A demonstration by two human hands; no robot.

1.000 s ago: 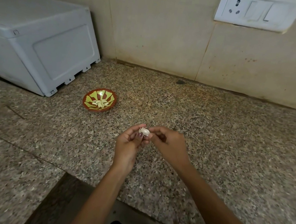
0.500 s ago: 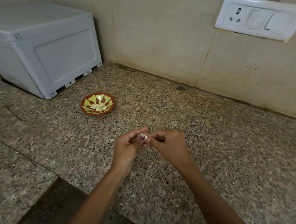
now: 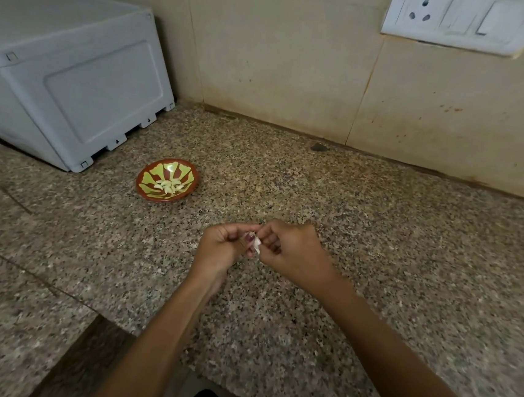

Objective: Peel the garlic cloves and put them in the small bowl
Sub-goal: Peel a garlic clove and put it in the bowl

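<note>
Above the granite counter my left hand [image 3: 222, 247] and my right hand [image 3: 290, 254] meet fingertip to fingertip. Between them they pinch one garlic clove [image 3: 256, 245], a small white piece mostly hidden by the fingers. The small bowl [image 3: 147, 177], red-brown with a yellow-green leaf pattern, stands on the counter up and to the left of my hands. Several peeled cloves [image 3: 169, 186] lie in its middle.
A large grey plastic box [image 3: 70, 77] stands at the back left, close behind the bowl. A tiled wall with a white switch-and-socket plate [image 3: 463, 19] runs along the back. The counter's front edge [image 3: 114, 321] steps back below my left forearm.
The hands stay together on the clove and have drifted slightly lower; the visible white part of the clove has shrunk behind the fingers. The camera has tilted, shifting the scene down.
</note>
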